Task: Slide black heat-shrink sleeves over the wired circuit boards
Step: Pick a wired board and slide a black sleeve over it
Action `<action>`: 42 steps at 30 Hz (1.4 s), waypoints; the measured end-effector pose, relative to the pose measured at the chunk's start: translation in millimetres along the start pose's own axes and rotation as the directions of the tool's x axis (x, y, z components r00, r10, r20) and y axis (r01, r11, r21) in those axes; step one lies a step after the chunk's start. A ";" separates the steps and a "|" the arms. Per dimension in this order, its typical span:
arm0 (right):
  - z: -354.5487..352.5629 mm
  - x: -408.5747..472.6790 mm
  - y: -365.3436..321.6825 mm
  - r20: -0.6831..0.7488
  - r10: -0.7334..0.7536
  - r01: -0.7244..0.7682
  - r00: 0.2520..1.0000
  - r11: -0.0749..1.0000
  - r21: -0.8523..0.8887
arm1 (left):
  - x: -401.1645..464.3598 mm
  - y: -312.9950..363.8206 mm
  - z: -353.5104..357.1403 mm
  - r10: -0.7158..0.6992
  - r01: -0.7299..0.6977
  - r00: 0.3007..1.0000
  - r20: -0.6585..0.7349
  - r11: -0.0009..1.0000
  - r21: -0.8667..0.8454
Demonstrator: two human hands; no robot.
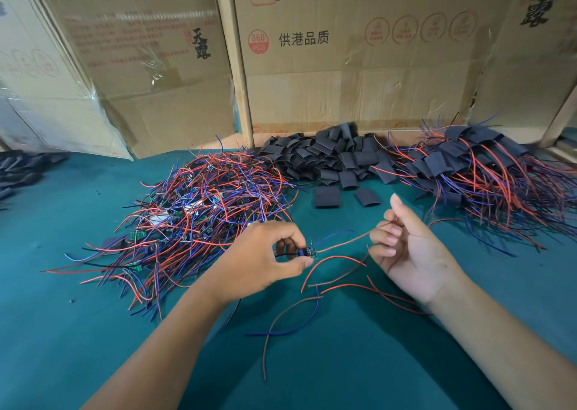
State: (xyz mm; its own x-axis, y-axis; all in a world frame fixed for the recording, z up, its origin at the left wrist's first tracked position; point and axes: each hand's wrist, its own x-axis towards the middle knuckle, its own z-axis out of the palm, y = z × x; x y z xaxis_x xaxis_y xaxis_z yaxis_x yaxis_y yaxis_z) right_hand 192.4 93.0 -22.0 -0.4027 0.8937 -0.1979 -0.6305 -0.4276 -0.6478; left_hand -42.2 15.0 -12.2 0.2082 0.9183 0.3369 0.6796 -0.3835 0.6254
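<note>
A counter [78,331] covered in smooth teal cloth runs back to a wall of worn brown cardboard cartons [359,66], printed with red and black characters and patched with shiny clear tape; pale wooden posts [237,66] stand between them.

At far centre lies a heap of flat, matte black heat-shrink sleeves [331,156], short rectangular pieces, with two loose ones just in front of it. To the left sprawls a tangled pile of unsleeved boards [199,210], thin red, blue and black wires bristling outward and small green boards showing through. At far right sits a pile of sleeved boards [480,172], wires trailing from black covers.

The left hand [265,256], near centre, pinches a small circuit board [307,251] between thumb and fingertips above the cloth. Its red wire [346,242] runs right to the right hand [409,250], palm up, fingers loosely curled, the wire passing between its fingertips. More thin wires droop in loops onto the near counter.
</note>
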 end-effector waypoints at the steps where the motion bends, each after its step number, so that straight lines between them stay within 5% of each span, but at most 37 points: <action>1: -1.3 0.9 -1.2 -0.037 -0.012 0.011 0.999 0.999 -0.033 | 0.3 -1.2 -0.9 -0.003 0.003 1.000 0.002 1.000 0.023; 5: -11.7 5.1 -0.9 -0.183 -0.182 0.072 0.966 0.872 -0.484 | 0.1 -6.8 -3.8 0.012 -0.019 0.999 0.048 0.991 0.136; 10: -24.6 4.6 -8.1 -0.080 -0.504 0.133 0.860 0.373 -0.918 | -0.2 -14.0 -5.2 -0.011 -0.041 0.988 0.156 0.945 0.325; 14: -9.7 8.4 -11.8 0.052 -0.544 0.166 0.838 0.163 -0.973 | -0.3 -18.6 -5.6 -0.054 -0.034 0.978 0.201 0.912 0.410; 18: 39.5 52.1 -21.4 0.211 -0.367 0.151 0.906 -0.187 -0.971 | 1.0 -21.3 -4.6 -0.068 -0.043 0.970 0.232 0.896 0.443; 24: 64.8 149.7 -18.9 0.173 -0.231 0.003 0.957 -0.590 -0.807 | -1.7 -25.5 -3.1 -0.035 -0.058 0.978 0.205 0.899 0.434; 35: 52.6 179.8 -9.6 0.359 -0.231 -0.045 0.904 -0.887 -0.459 | -3.0 -27.3 -2.6 0.061 -0.104 0.992 0.114 0.900 0.422; 42: 24.9 110.4 -37.7 0.233 -0.490 -0.026 0.840 -0.465 -0.885 | -1.4 -24.6 -2.3 0.049 -0.095 0.992 0.120 0.902 0.421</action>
State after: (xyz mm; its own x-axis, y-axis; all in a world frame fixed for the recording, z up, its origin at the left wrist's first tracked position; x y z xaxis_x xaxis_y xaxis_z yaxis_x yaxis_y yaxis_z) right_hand 155.2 204.5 -1.1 -0.1835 0.9285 0.3227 0.8910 0.2958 -0.3444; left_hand -60.8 23.0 -26.5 0.3241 0.9037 0.2798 0.8894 -0.3919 0.2355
